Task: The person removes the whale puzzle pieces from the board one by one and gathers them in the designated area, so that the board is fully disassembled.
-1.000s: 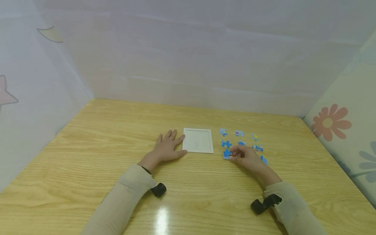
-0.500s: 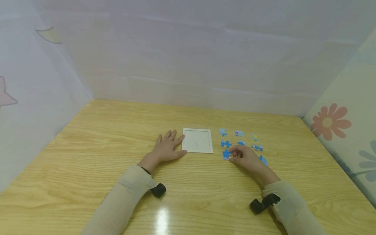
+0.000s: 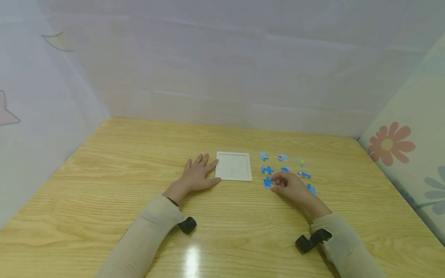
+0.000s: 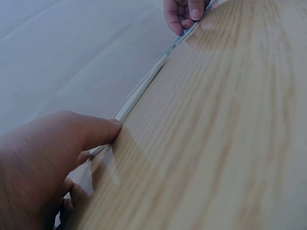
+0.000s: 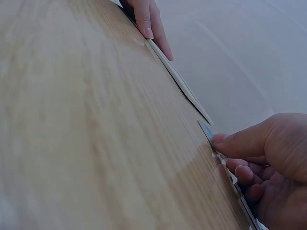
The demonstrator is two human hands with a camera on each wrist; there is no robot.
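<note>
A white square puzzle frame (image 3: 233, 166) lies flat on the wooden table. My left hand (image 3: 197, 175) rests at its left side, fingers spread, with thumb and index finger touching the edge. To the right of the frame, blue jigsaw pieces are laid out in rows. My right hand (image 3: 290, 186) pinches the right edge of the nearest-left jigsaw piece (image 3: 267, 182) between thumb and curled fingers. In the right wrist view that piece (image 5: 205, 128) looks slightly tilted up at the thumb. The hand partly hides the pieces beneath and behind it.
Above the right hand lie a striped blue piece (image 3: 267, 170), a piece with a yellow sun (image 3: 301, 161) and several others. A piece (image 3: 311, 189) sits beside the right wrist. A pale cloth wall (image 3: 229, 69) closes off the table's back.
The pinched jigsaw piece appears to have shifted very slightly in the last second. Both hands stay practically in place.
</note>
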